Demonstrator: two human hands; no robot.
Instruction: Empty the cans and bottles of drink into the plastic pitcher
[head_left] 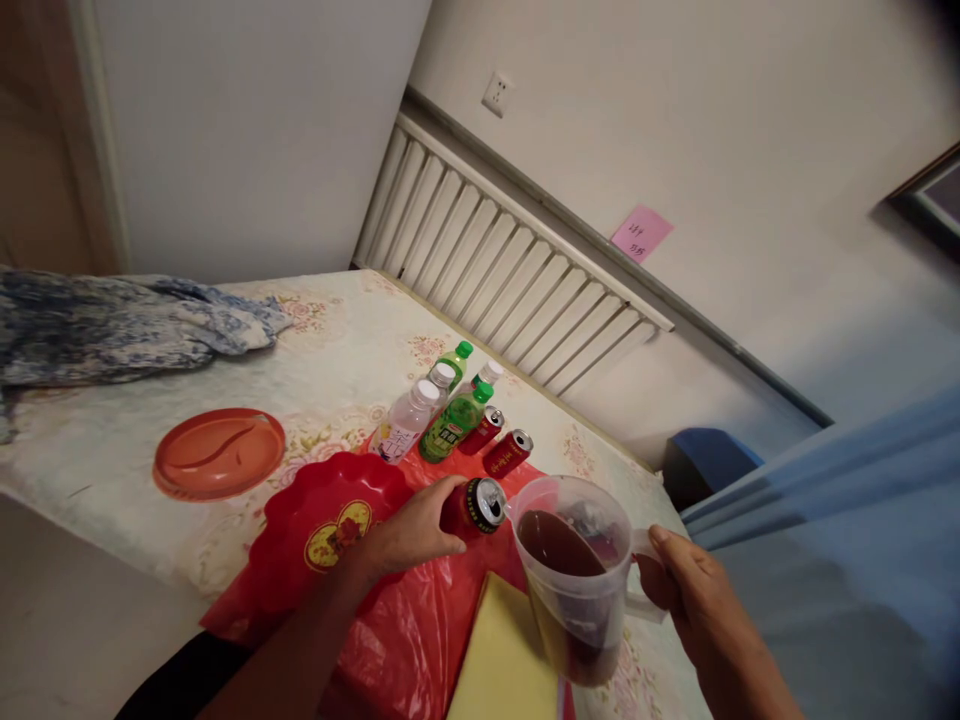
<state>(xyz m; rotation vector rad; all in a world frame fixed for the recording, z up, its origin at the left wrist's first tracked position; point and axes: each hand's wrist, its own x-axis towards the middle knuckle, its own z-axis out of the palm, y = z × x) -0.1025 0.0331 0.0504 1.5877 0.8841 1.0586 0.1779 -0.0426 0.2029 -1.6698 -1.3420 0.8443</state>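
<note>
My left hand (420,525) is wrapped round a red and black drink can (471,508), its opened top facing right. The can's top is close to the spout of a clear plastic pitcher (577,580), which holds a dark brown liquid. By its handle, my right hand (686,580) grips the pitcher, which is tilted in the view. Under the left forearm lies a red scalloped tray (292,500) with a gold heart pattern. Two more red cans (508,453) stand behind the held one, beside several bottles with green or white caps (454,425).
Red plastic sheeting (405,620) and a yellow pad (502,650) lie on the flowered tablecloth (352,310). An orange oval lid or dish (219,453) and a blue patterned cloth (135,325) are at left. A radiator (502,250) runs behind; a blue curtain (847,540) hangs at right.
</note>
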